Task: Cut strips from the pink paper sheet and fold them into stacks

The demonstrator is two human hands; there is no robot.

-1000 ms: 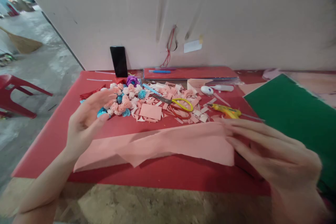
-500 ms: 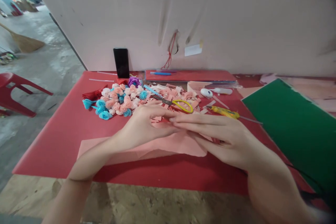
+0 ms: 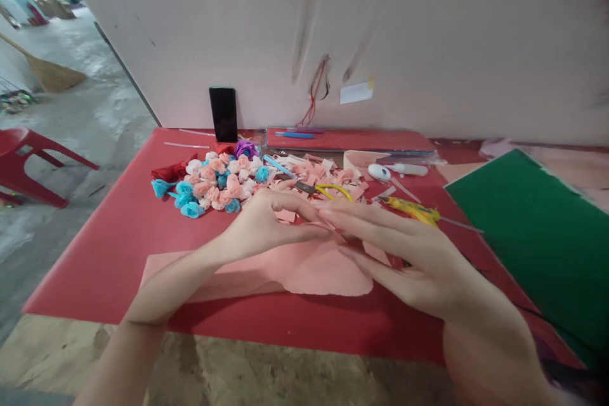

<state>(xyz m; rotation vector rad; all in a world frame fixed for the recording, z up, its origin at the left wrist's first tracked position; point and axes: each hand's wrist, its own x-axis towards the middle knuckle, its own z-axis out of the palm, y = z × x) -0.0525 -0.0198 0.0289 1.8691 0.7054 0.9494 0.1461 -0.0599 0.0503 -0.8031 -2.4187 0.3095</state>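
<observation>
A long strip of pink crepe paper (image 3: 323, 269) runs from under my left forearm up to my fingers, its wavy lower edge hanging over the red tabletop. My left hand (image 3: 269, 222) pinches the gathered top of the paper between thumb and fingers. Meeting it from the other side, my right hand (image 3: 404, 247) holds the same gathered edge between its extended fingers and thumb. The fingertips partly hide the pinched part. Just beyond my hands lie yellow-handled scissors (image 3: 333, 190) and a heap of pink paper scraps (image 3: 318, 171).
Pink, white and blue paper flowers (image 3: 216, 181) are piled at the left. A black phone (image 3: 223, 114) leans on the wall. To the right are a yellow glue gun (image 3: 413, 209), a white oval object (image 3: 379, 172) and a green board (image 3: 528, 235).
My fingers have shifted slightly along the gathered edge, and the paper's lower edge hangs wider and a little lower. The right hand now covers more of the scissors' handles.
</observation>
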